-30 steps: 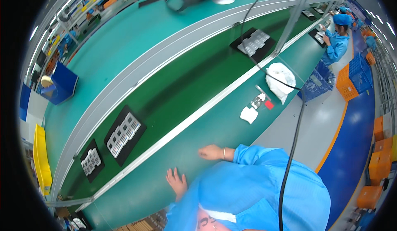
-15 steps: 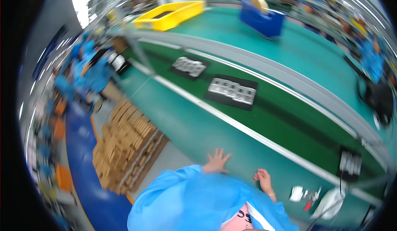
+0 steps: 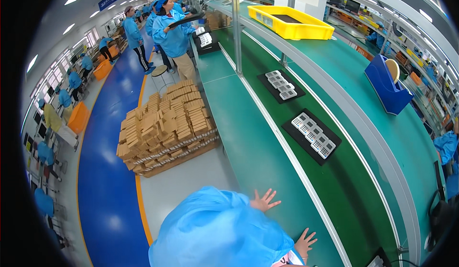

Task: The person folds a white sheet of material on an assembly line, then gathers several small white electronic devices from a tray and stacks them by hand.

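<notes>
Right now, left hand: my left hand (image 3: 264, 201) lies flat on the teal tabletop (image 3: 239, 123), fingers spread, grip open and holding nothing.
Right hand: my right hand (image 3: 304, 242) rests palm-down on the same tabletop nearer the belt's rail, grip open too, empty.
Nearest work: the black tray of white keypads (image 3: 311, 136) sits on the green conveyor belt (image 3: 334, 181), well apart from both hands; a second tray (image 3: 281, 84) lies further up the belt.
Risk, reach: I judge a stretch across the rail could drag a sleeve over the tray and knock keypads out of line.
Risk, footing: the stack of brown cartons (image 3: 165, 123) on its pallet stands close on my left; stepping back blind could bump it.
</notes>
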A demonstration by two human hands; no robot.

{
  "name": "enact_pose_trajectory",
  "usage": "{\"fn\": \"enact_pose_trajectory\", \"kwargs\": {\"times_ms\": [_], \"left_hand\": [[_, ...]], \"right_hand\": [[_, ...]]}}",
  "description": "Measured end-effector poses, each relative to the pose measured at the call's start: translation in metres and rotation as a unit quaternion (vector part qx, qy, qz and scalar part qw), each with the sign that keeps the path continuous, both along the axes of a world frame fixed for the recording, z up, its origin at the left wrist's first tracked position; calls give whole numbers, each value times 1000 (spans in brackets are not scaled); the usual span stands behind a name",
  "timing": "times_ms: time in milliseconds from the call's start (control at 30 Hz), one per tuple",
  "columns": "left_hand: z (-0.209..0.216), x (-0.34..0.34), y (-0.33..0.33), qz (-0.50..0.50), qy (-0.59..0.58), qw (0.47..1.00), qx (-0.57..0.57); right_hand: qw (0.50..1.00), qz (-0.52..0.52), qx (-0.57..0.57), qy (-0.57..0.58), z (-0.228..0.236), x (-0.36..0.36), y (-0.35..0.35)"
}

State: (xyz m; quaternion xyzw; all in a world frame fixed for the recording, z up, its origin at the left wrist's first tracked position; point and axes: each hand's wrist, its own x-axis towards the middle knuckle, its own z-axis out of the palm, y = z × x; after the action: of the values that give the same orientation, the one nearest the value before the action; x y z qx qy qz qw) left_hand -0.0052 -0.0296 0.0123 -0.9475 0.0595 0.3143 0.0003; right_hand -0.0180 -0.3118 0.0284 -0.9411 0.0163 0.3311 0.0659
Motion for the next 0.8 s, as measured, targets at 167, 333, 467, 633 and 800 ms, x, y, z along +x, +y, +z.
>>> {"fn": "enact_pose_trajectory", "kwargs": {"times_ms": [167,333,467,633,800], "left_hand": [[-4,-2,-2,14,4,1000,5],[-25,-7,-4,26,-32,999,7],[-16,-8,-3,21,-85,994,-71],[-28,-14,-3,17,-100,994,-47],[12,-3,-12,36,0,999,-41]], "right_hand": [[1000,1,-6,10,11,1,5],[1000,-4,-22,17,13,2,8],[1000,-11,-6,-5,-6,0,-3],[1000,-12,5,-5,4,-2,1],[1000,-14,16,-15,0,-2,-5]]}}
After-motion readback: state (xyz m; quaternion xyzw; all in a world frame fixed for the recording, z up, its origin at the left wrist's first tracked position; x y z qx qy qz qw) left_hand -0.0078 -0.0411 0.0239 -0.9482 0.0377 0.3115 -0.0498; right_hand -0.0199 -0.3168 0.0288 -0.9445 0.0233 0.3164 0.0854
